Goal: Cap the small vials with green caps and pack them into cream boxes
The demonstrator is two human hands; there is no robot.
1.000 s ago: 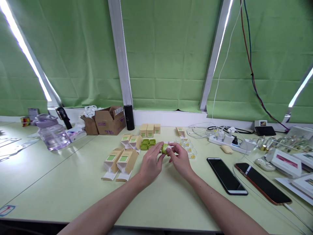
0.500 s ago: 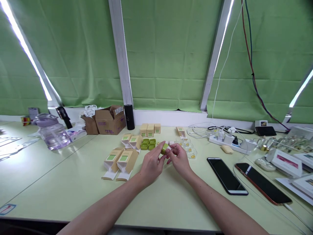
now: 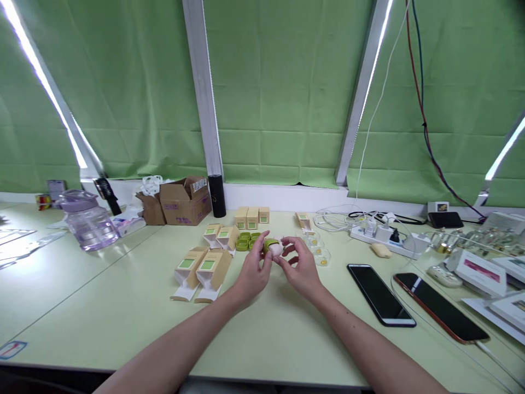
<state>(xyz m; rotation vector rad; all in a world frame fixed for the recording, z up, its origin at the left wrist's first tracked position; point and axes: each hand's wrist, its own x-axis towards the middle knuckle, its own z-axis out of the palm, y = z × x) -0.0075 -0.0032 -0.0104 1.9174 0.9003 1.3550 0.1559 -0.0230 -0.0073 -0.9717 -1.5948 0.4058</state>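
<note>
Tabletop (image 3: 123,306) and brown cardboard box (image 3: 185,203), far left, look the same as half a second ago; the change is all at the fingertips. The left hand (image 3: 253,273) is curled, thumb and fingers closed on a small green piece. The right hand (image 3: 302,269), less tightly bunched than before, has its fingers partly spread and the tips at the piece's right side; whether they pinch or merely touch it, I cannot tell. Left of the hands lie the flapped cartons (image 3: 213,268); beyond the right hand is a clear tray (image 3: 322,256), and just past the left fingers stand green cups (image 3: 243,244). The green piece (image 3: 268,243), held between both hands above the table's middle, now shows a rounded pale part (image 3: 276,249), suggesting it is being turned, not set down.
</note>
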